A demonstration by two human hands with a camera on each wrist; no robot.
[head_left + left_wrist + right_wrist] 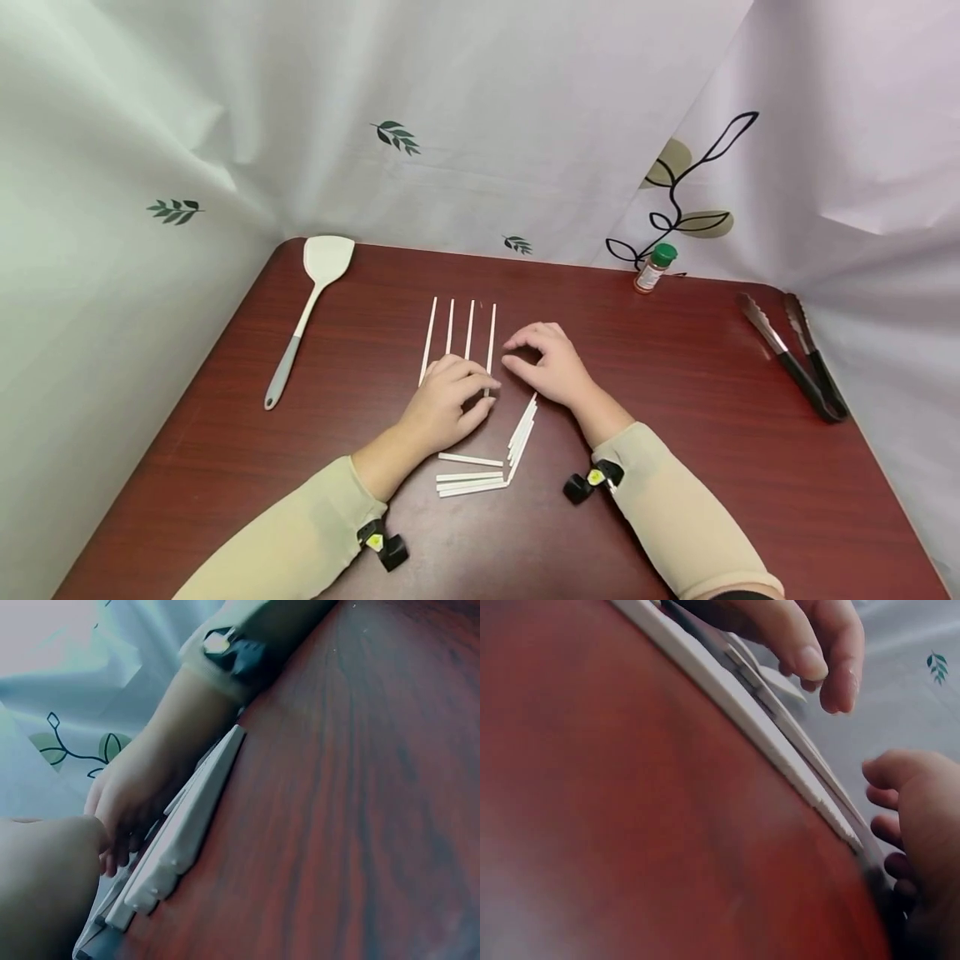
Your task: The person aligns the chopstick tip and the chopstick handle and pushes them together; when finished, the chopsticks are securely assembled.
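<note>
Several long white sticks (pixel 470 327) lie side by side on the table, pointing away from me. My left hand (pixel 450 402) is over their near ends, hiding some of them; its thumb and fingers are parted near the rightmost stick, with nothing seen between them. Just right of that row, my right hand (pixel 551 364) has loosely bent fingers and a gap before its thumb, holding nothing. Below it runs a slanted bunch of white sticks (pixel 522 429). Nearer to me, a white stick (pixel 471 459) lies crosswise above a small crosswise group of sticks (pixel 471 477).
A white spatula (pixel 327 260) with a grey handle lies at the left. A green-capped spice bottle (pixel 654 268) stands by the back edge, and black-handled tongs (pixel 806 379) lie at the right. Patterned curtains (pixel 480 125) surround the reddish-brown table (pixel 675 350).
</note>
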